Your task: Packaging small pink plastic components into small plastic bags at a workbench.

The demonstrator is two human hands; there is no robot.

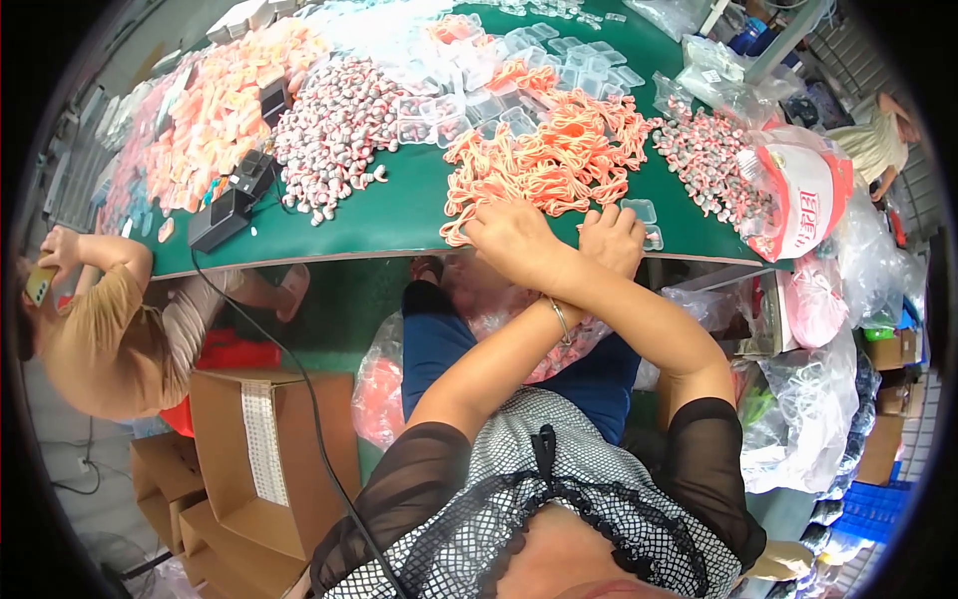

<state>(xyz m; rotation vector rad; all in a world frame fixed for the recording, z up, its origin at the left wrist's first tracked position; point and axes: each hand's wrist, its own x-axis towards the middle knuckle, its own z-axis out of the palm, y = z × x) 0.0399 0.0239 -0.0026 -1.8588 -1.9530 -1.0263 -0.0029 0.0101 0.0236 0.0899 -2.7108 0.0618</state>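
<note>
My forearms cross over the table edge, the right one on top. My left hand (612,241), with a bracelet on its wrist, is on the right side of the crossing. Its fingers are curled over a small clear plastic box (640,211), whose lid stands open. To its left, my right hand (513,238) reaches the near edge of a heap of orange cord bundles (559,150); its fingers close on an orange cord bundle (455,232) there. The fingertips of both hands are partly hidden.
Grey-and-pink small pieces (334,125) lie heaped left of the cords, more (704,155) at the right by a red-and-white bag (798,195). Clear boxes (489,105) lie behind. A black adapter (222,218) trails a cable. Cardboard boxes (324,429) and another person (110,339) are at left.
</note>
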